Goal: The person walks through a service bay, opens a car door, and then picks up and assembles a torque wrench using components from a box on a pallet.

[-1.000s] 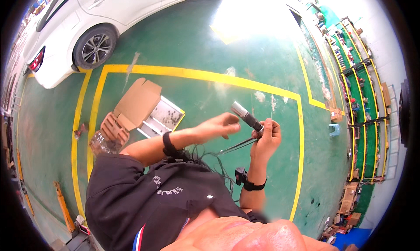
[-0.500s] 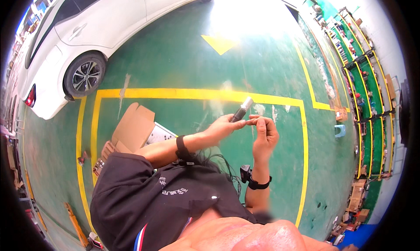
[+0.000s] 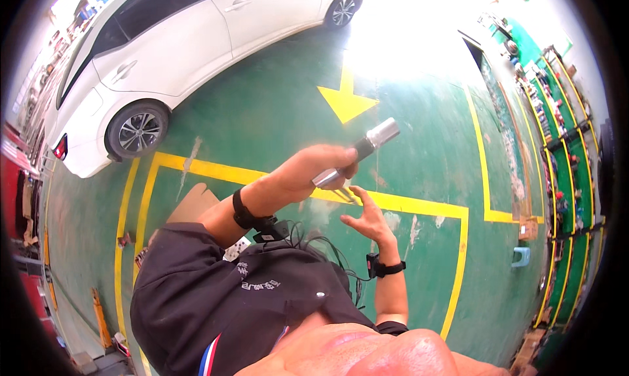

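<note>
My left hand [image 3: 313, 171] is closed round a cylindrical tool [image 3: 367, 143] with a black middle and silver ends, held tilted up to the right in front of me. Just below it, my right hand [image 3: 368, 219] has its fingers spread, with the fingertips close to the tool's lower silver end. A thin yellowish bit shows by those fingertips, and I cannot tell whether it is held. Both wrists wear black bands, and thin black cables hang by my chest [image 3: 327, 258].
A white car [image 3: 183, 55] is parked at the upper left on the green floor. Yellow floor lines [image 3: 419, 204] and a yellow arrow [image 3: 346, 102] lie ahead. A cardboard box [image 3: 195, 206] sits by my left arm. Green racks [image 3: 563, 147] line the right side, beside a pale blue container [image 3: 521, 257].
My left hand has risen with the tool, which now points up to the right. My right hand has come off the tool and opened. The view has tilted toward the car.
</note>
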Tool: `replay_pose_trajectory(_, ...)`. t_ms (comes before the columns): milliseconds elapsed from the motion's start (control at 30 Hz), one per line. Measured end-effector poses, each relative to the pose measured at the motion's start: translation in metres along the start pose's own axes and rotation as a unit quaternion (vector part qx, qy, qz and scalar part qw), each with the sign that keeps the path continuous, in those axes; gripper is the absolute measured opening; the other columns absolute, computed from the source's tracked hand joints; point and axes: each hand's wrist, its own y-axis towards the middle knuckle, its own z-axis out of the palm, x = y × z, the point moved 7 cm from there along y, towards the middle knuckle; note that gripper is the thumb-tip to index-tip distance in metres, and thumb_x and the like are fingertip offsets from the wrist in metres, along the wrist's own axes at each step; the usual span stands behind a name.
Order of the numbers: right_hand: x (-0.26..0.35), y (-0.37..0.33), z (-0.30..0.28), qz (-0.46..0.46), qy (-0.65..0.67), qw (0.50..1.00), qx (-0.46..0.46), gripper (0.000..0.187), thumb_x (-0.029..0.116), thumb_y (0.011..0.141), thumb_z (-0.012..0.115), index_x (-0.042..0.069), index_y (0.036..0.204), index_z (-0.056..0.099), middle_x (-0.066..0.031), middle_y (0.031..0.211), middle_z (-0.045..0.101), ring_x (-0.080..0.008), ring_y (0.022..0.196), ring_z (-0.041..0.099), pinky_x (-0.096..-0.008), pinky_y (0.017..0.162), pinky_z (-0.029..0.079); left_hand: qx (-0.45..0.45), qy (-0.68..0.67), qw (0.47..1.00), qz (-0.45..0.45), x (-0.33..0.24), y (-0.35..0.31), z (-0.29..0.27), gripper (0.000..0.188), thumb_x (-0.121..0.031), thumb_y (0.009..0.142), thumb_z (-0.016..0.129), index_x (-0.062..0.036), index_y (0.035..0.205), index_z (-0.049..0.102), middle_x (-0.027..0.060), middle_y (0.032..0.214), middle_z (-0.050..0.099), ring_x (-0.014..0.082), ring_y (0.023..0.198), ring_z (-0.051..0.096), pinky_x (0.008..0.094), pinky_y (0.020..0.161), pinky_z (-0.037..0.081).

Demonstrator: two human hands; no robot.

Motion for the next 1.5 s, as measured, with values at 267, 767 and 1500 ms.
replay_pose_trajectory(267, -0.156, 0.097, -0.119, 0.081, -0.14, 0.982, -0.102, 0.033, 0.029, 0.076, 0.074, 0.004, 0.064, 0.056, -0.017, 0.059, 0.054, -0.0369, 0.057, 0.054, -0.0387, 0.052, 0.044, 0.099, -0.103, 0.976, 0.164, -0.087, 0.091, -0.024, 0.042, -0.038, 0.099, 0.039, -0.0001, 0.109, 0.054, 0.0048, 0.062, 0.049, 0.0115, 0.052, 0.038, 0.0264, 0.054, 0.032)
replay_pose_trajectory(767, -0.222, 0.307, -0.309, 0.092, -0.24, 0.965, -0.047, 0.042, 0.04, 0.065, 0.082, 0.006, 0.067, 0.058, -0.0074, 0.054, 0.056, -0.0267, 0.05, 0.057, -0.0339, 0.048, 0.045, -0.075, -0.336, 0.935, 0.082, -0.078, 0.451, -0.251, 0.047, -0.043, 0.098, 0.038, -0.0029, 0.08, 0.054, 0.0003, 0.044, 0.038, 0.0176, 0.051, 0.045, 0.032, 0.064, 0.04)
replay_pose_trajectory(1500, -0.451, 0.777, -0.557, -0.081, -0.225, 0.969, 0.057, 0.036, 0.04, 0.076, 0.073, 0.008, 0.077, 0.058, -0.0068, 0.062, 0.058, -0.0244, 0.056, 0.06, -0.0333, 0.05, 0.046, -0.143, -0.343, 0.907, 0.2, -0.19, 0.879, -0.379, 0.035, -0.034, 0.098, 0.043, -0.0011, 0.094, 0.054, 0.0045, 0.053, 0.043, 0.0193, 0.052, 0.049, 0.0277, 0.047, 0.037)
